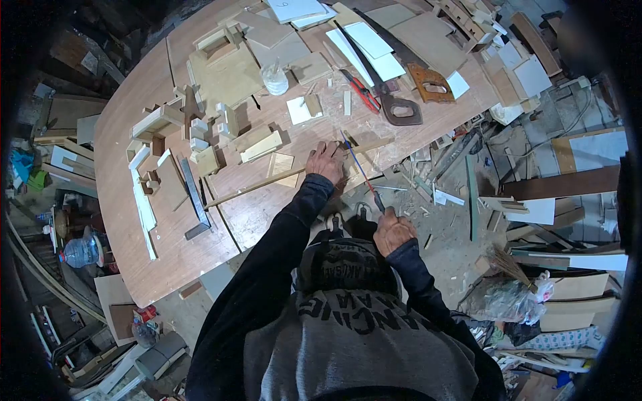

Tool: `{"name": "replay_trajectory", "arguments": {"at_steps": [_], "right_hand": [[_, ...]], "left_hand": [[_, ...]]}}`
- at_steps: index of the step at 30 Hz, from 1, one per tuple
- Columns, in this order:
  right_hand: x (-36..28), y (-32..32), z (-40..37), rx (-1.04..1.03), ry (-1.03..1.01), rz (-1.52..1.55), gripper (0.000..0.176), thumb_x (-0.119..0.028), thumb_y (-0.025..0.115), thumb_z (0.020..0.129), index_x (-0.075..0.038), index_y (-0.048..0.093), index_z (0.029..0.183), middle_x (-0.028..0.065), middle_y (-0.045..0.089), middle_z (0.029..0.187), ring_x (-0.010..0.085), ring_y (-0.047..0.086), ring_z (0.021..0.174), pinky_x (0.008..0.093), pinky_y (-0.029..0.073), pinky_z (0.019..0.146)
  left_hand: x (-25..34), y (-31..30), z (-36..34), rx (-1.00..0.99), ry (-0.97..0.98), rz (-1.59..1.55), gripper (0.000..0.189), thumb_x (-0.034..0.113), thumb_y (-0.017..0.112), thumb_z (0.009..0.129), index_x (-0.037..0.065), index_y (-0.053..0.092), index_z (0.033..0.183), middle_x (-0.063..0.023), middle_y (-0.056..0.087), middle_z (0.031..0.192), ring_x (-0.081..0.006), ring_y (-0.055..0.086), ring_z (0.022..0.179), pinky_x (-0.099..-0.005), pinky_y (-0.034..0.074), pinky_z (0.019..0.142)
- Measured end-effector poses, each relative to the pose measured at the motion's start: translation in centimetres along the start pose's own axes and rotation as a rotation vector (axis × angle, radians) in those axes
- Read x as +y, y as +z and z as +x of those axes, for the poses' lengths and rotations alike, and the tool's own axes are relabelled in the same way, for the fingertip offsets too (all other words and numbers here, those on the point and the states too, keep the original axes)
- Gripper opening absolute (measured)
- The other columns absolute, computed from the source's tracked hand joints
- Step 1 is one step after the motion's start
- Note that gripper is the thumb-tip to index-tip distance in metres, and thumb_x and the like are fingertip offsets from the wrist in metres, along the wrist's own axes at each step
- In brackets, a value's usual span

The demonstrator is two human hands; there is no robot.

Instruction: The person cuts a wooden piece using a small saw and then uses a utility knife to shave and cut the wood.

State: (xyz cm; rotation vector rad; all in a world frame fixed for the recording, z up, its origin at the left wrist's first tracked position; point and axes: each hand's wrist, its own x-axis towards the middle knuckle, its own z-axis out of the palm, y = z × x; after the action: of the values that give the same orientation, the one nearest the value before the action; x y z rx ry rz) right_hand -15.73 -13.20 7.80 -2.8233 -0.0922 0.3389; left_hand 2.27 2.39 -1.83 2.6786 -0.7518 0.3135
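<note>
My left hand (326, 162) lies over a long, thin wooden strip (257, 185) at the table's near edge, its fingers curled down and pressing on the strip. The strip runs slantwise across the table, with one end (374, 144) showing to the right of that hand. My right hand (394, 232) is closed around the dark handle of a narrow saw (361, 170), held off the edge. Its thin bluish blade reaches up across the strip, just right of my left hand. Whether the blade has cut into the wood cannot be made out. Under the strip lies a small wooden piece (281, 164).
A handsaw with a wooden handle (431, 83), a dark-handled saw (401, 110), red-handled pliers (362, 92) and a clear plastic container (274, 79) lie farther back. To the left are a try square (195, 200) and small wooden assemblies (157, 121). Offcuts litter the floor (435, 220).
</note>
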Motion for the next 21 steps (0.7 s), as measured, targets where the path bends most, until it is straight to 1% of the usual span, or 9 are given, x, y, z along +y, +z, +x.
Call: {"name": "replay_trajectory", "arguments": {"at_steps": [2, 4, 6, 8, 12, 14, 15, 19, 21], "right_hand": [[0.1, 1.2, 0.4, 0.079, 0.074, 0.055, 0.022, -0.014, 0.053, 0.075, 0.000, 0.048, 0.090, 0.0178, 0.061, 0.074, 0.0339, 0.062, 0.071, 0.0405, 0.048, 0.070], [0.2, 2.8, 3.3, 0.133, 0.045, 0.121, 0.022, -0.016, 0.052, 0.076, 0.000, 0.048, 0.091, 0.0189, 0.061, 0.074, 0.0357, 0.061, 0.073, 0.0426, 0.048, 0.070], [-0.3, 3.5, 5.2, 0.198, 0.015, 0.187, 0.023, -0.017, 0.051, 0.078, 0.001, 0.047, 0.092, 0.0200, 0.061, 0.074, 0.0375, 0.060, 0.074, 0.0447, 0.047, 0.070], [-0.8, 3.7, 6.0, 0.176, 0.154, 0.241, 0.023, -0.020, 0.049, 0.082, -0.001, 0.047, 0.094, 0.0216, 0.061, 0.073, 0.0403, 0.059, 0.074, 0.0484, 0.046, 0.070], [-1.9, 1.7, 5.1, 0.221, 0.154, 0.320, 0.023, -0.023, 0.048, 0.085, -0.004, 0.048, 0.099, 0.0231, 0.060, 0.074, 0.0416, 0.058, 0.074, 0.0504, 0.045, 0.068], [-1.6, 3.9, 6.1, 0.222, 0.220, 0.341, 0.023, -0.023, 0.048, 0.086, -0.004, 0.048, 0.100, 0.0233, 0.060, 0.074, 0.0420, 0.058, 0.073, 0.0510, 0.045, 0.067], [-1.6, 4.1, 6.5, 0.221, 0.290, 0.359, 0.024, -0.023, 0.047, 0.086, -0.004, 0.048, 0.101, 0.0235, 0.060, 0.075, 0.0423, 0.058, 0.073, 0.0517, 0.044, 0.067], [-1.4, 4.6, 6.3, 0.211, 0.248, 0.413, 0.024, -0.022, 0.047, 0.086, -0.004, 0.048, 0.102, 0.0238, 0.060, 0.076, 0.0435, 0.057, 0.073, 0.0521, 0.043, 0.067], [-1.4, 5.2, 6.5, 0.311, 0.284, 0.508, 0.024, -0.022, 0.047, 0.086, -0.004, 0.048, 0.102, 0.0244, 0.060, 0.076, 0.0434, 0.057, 0.074, 0.0512, 0.044, 0.068]], "left_hand": [[-0.1, 0.1, 0.0, -0.047, -0.019, 0.010, 0.017, 0.017, 0.059, 0.069, 0.013, 0.062, 0.085, -0.0024, 0.052, 0.095, -0.0239, 0.048, 0.094, -0.0378, 0.044, 0.070], [-0.3, 0.6, -0.2, -0.118, -0.009, 0.022, 0.017, 0.017, 0.059, 0.069, 0.013, 0.062, 0.085, -0.0026, 0.051, 0.095, -0.0242, 0.048, 0.094, -0.0378, 0.045, 0.070], [-0.2, 0.2, -0.1, -0.112, -0.007, 0.014, 0.018, 0.017, 0.060, 0.068, 0.013, 0.062, 0.086, -0.0032, 0.051, 0.095, -0.0245, 0.048, 0.094, -0.0381, 0.045, 0.071], [-0.2, -0.2, 0.2, -0.100, -0.007, 0.008, 0.019, 0.017, 0.060, 0.067, 0.013, 0.062, 0.086, -0.0038, 0.051, 0.095, -0.0249, 0.048, 0.094, -0.0383, 0.045, 0.071], [-0.1, -0.5, 0.5, -0.111, -0.033, -0.045, 0.024, 0.017, 0.061, 0.069, 0.010, 0.059, 0.092, -0.0070, 0.052, 0.097, -0.0269, 0.048, 0.097, -0.0395, 0.045, 0.075], [-0.3, -0.9, 0.8, -0.086, -0.012, -0.071, 0.026, 0.017, 0.061, 0.071, 0.008, 0.057, 0.095, -0.0084, 0.052, 0.098, -0.0278, 0.048, 0.098, -0.0398, 0.045, 0.076], [-0.1, -1.4, 1.0, -0.105, -0.060, -0.120, 0.028, 0.017, 0.060, 0.073, 0.007, 0.054, 0.098, -0.0100, 0.053, 0.099, -0.0291, 0.049, 0.098, -0.0405, 0.044, 0.077], [-0.3, -2.3, 1.4, -0.209, -0.187, -0.195, 0.033, 0.018, 0.058, 0.077, 0.007, 0.048, 0.106, -0.0145, 0.057, 0.101, -0.0334, 0.052, 0.097, -0.0425, 0.043, 0.081], [-0.3, -2.8, 1.6, -0.233, -0.197, -0.222, 0.034, 0.020, 0.058, 0.077, 0.007, 0.048, 0.107, -0.0152, 0.057, 0.101, -0.0342, 0.052, 0.097, -0.0431, 0.043, 0.081]]}}
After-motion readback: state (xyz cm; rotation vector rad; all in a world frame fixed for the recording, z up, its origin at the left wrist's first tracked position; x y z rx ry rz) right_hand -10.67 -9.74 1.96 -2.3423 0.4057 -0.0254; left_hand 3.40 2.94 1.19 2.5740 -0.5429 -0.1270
